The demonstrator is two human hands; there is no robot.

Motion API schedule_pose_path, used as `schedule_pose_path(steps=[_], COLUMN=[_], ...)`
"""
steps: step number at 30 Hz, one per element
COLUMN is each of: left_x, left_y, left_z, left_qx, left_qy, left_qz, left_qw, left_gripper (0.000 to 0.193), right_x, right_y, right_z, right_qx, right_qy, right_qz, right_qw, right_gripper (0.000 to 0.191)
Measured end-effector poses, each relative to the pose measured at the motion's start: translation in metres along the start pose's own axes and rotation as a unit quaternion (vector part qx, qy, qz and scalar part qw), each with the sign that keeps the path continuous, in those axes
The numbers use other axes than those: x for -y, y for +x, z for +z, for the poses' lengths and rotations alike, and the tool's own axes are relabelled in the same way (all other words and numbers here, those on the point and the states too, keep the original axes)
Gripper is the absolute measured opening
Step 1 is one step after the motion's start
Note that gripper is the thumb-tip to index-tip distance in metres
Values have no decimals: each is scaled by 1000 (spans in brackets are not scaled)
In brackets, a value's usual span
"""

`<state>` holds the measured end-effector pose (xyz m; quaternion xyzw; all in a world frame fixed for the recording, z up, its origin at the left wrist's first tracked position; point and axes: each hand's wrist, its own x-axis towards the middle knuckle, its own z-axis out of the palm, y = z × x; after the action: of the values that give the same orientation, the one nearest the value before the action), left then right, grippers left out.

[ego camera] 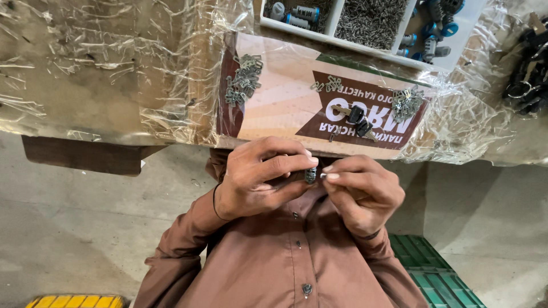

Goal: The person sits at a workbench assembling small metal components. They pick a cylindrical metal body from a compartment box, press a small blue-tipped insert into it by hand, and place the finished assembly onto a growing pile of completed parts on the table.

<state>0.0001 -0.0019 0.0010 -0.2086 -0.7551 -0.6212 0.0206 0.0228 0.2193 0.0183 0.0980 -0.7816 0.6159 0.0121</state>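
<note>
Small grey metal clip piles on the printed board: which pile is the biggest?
The pile of small grey metal clips at the printed board's left end; it is longer than the middle cluster and the right pile.

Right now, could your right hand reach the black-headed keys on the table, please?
Probably yes: the keys lie uncovered just beyond the right hand, though its fingertips are busy at the cylinder the left hand holds.

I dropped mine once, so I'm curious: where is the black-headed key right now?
In the head view, the black-headed key lies on the printed cardboard sheet on the table, right of centre, between two small piles of metal clips and just beyond the person's hands.
</note>
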Motion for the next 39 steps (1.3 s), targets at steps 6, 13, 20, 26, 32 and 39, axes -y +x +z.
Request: schedule_pose_path(steps=[6, 13, 20, 26, 32, 39], left_x=[-2, -3, -1, -2, 1, 1], left_y=[3, 3, 4, 3, 4, 3], left_z=[3, 3, 5, 5, 8, 9], left_qx=[-4, 7, 3, 8, 16, 0], left_qy=[-14, -12, -11, -20, 11, 0], left_qz=[4, 13, 12, 8, 28, 18], left_qw=[1000, 1000, 1000, 1000, 999, 1000], left_gripper=[41, 41, 44, 44, 45, 42], right_x=[-2, 2, 4, 6, 25, 10], right_y=[7, 11, 8, 11, 13, 2], right_z=[6, 4, 5, 8, -1, 1], right_qx=[-31, -9, -12, -13, 44, -27], right_qy=[-79, -138, -204, -176, -317, -101], right_qz=[-145, -157, -172, -166, -208, -71], right_qw=[986, 978, 964, 970, 924, 992], right_gripper=[23, 28, 27, 25, 29, 17])
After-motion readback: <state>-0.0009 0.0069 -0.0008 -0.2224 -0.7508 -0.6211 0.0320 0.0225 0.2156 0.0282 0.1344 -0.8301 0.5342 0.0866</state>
